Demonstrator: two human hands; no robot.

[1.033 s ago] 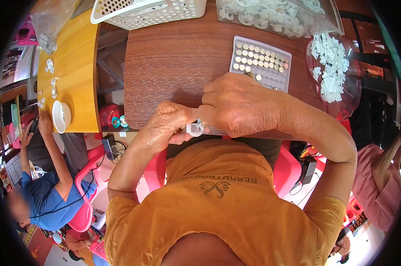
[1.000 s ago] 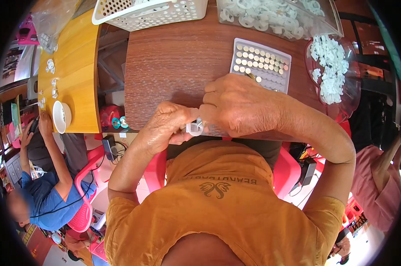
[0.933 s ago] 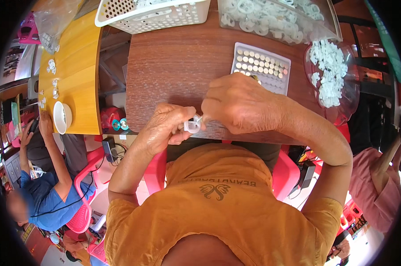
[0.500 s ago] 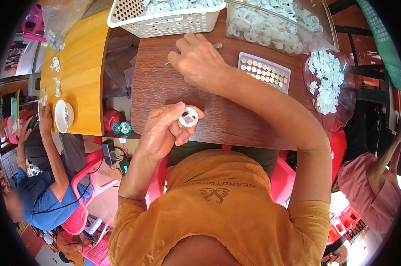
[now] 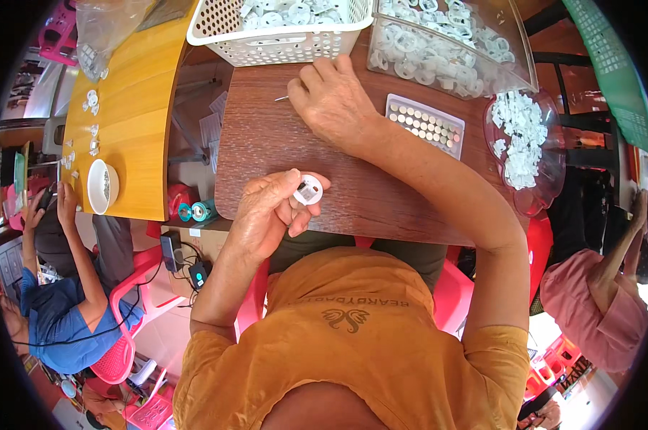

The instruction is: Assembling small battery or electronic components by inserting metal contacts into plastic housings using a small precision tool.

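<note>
Near the middle of the picture, my left hand (image 5: 267, 215) is closed on a small round white plastic part (image 5: 309, 190), pinched between thumb and fingers. Its upturned face shows dark openings and a greyish inset. Farther away, my right hand (image 5: 332, 99) rests low over the brown tabletop with its fingers curled. A thin metal shaft (image 5: 282, 99) sticks out to the left of these fingers, seemingly a slim screwdriver's; its handle is hidden under the hand. Right of that hand lies a pale tray (image 5: 454, 147) of small round metallic discs.
A white perforated basket (image 5: 288, 49) and a clear bin (image 5: 453, 68), both full of white parts, stand at the far edge. A reddish clear dish (image 5: 530, 204) holds white pieces at right. Left, a person sits by a yellow table (image 5: 141, 107) with a white bowl (image 5: 92, 188).
My right hand has shifted slightly and turned; the handle end seen beyond it before is now covered. My left hand keeps the round white part. The whole view has moved a little.
</note>
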